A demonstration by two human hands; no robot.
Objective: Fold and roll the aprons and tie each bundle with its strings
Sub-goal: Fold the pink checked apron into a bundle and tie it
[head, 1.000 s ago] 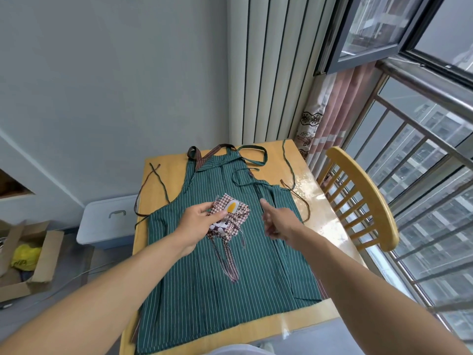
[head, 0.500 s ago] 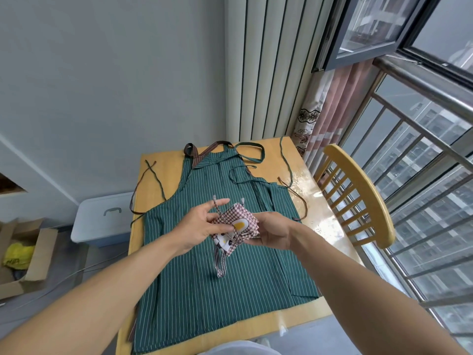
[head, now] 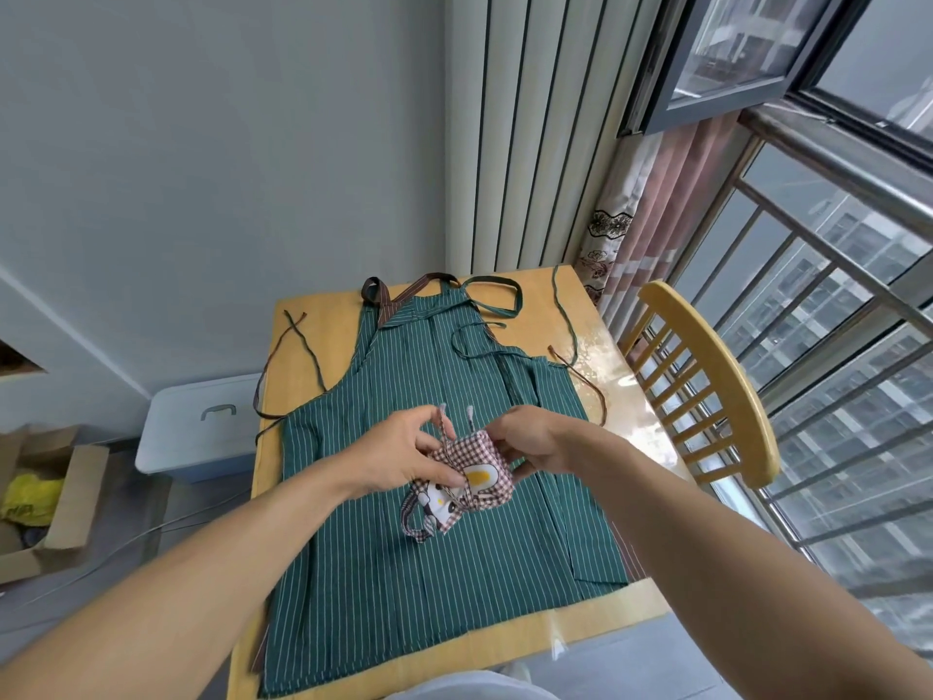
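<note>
A small rolled bundle of red-checked apron (head: 469,477) with a cartoon print is held above the middle of a green striped apron (head: 429,558) that lies spread flat on the wooden table (head: 313,341). My left hand (head: 399,462) grips the bundle's left side and pinches one of its thin strings. My right hand (head: 530,442) holds the bundle's right end, with a second string end sticking up between the hands. A loop of checked string hangs below the bundle. The green apron's ties trail over the table's far corners.
A yellow wooden chair (head: 717,386) stands close to the table's right edge, with a window railing behind it. A pale storage box (head: 202,426) sits on the floor to the left, and an open cardboard box (head: 45,497) lies further left.
My right hand came in from the side and took hold of the bundle. Both hands lifted it slightly and drew the string ends upward; the long hanging strings are now gathered into a short loop.
</note>
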